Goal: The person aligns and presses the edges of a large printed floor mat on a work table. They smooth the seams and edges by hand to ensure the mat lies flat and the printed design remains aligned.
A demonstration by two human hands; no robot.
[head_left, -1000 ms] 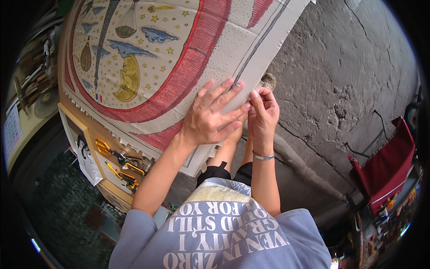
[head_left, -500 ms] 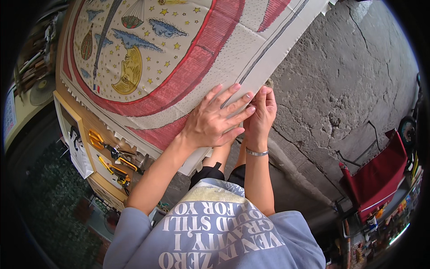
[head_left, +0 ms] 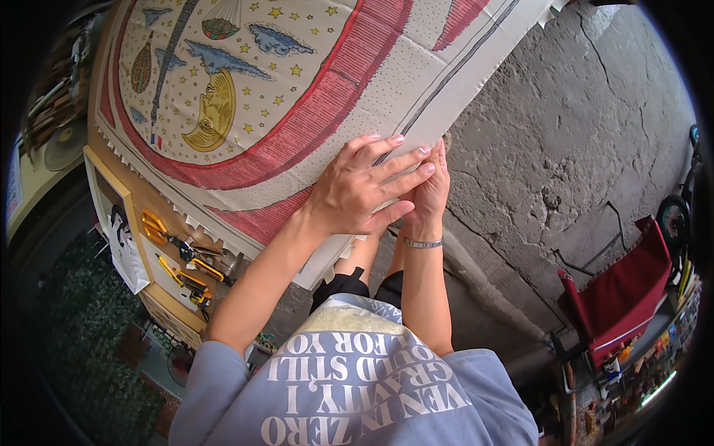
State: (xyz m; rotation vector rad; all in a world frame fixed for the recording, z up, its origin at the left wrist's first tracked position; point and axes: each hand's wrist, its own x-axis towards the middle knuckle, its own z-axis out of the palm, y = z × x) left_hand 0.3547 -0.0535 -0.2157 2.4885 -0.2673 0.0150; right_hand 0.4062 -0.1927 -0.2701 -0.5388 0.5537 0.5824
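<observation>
Your left hand has slid flat over the right hand, both grips pressing the big cloth edge, so it stays smooth.

1 printed cloth, 2 hands, 1 red chair.

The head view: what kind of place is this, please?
Probably a craft workshop. Both hands press a large printed cloth over a wooden table; yellow-handled tools lie below it, and the floor is cracked concrete.

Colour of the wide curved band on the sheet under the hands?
Red, finely striped, on the cream printed sheet; head view shows it.
</observation>
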